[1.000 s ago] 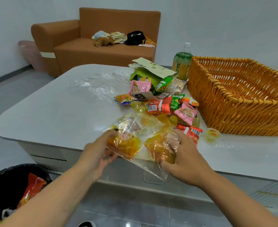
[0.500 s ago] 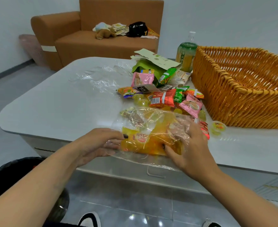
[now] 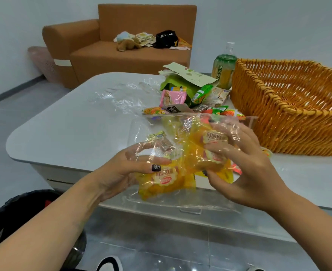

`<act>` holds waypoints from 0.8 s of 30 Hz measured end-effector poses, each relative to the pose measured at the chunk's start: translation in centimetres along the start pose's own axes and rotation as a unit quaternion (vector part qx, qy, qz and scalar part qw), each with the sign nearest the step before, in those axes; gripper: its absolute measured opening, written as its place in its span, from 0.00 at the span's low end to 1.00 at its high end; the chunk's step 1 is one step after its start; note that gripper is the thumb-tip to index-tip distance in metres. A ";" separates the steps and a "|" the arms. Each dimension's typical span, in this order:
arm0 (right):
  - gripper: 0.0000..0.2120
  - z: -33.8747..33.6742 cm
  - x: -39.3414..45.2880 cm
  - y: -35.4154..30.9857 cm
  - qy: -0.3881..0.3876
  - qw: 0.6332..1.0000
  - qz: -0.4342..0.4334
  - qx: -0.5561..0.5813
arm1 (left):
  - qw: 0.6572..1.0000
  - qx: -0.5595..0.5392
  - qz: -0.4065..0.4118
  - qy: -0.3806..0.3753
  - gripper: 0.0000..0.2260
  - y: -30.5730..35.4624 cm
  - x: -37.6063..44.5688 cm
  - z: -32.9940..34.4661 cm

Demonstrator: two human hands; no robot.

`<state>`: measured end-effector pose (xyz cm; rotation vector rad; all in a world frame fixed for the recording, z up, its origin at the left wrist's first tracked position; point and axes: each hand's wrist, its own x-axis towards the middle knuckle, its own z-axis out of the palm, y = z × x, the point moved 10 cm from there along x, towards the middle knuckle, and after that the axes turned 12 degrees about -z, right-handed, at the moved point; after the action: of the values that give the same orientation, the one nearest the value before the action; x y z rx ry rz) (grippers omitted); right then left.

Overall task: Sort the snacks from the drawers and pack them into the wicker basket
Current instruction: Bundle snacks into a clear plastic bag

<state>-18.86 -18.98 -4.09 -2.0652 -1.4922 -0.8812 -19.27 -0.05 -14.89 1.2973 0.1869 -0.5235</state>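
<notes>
While your left hand (image 3: 122, 173) curls round the lower left part of the clear bag (image 3: 180, 153), thumb pressed on a yellow snack pack (image 3: 161, 182) inside it, the bag sits lifted above the near edge of the white surface (image 3: 73, 130). At 3 o'clock from that hand, your right hand (image 3: 245, 167) clamps another yellow pack through the plastic. Loose snacks (image 3: 180, 104) lie at 12 o'clock behind the bag; the wicker basket (image 3: 288, 114) stands at 2 o'clock.
</notes>
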 end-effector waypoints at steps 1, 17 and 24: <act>0.18 -0.4 0.0 0.1 0.008 1.000 0.005 -0.001 | 1.000 -0.011 0.003 -0.010 0.42 0.1 -0.1 0.2; 0.17 0.5 -1.0 1.0 -0.028 0.995 0.070 -0.069 | 0.990 0.138 -0.024 0.000 0.28 0.3 -0.2 2.6; 0.19 0.5 -0.9 1.1 -0.045 0.995 0.076 -0.055 | 0.992 0.122 -0.033 -0.010 0.35 0.5 -0.3 2.8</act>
<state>-17.95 -19.61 -5.04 -2.2918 -1.3363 -0.8381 -19.70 -2.53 -13.53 1.5276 0.1521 -0.6303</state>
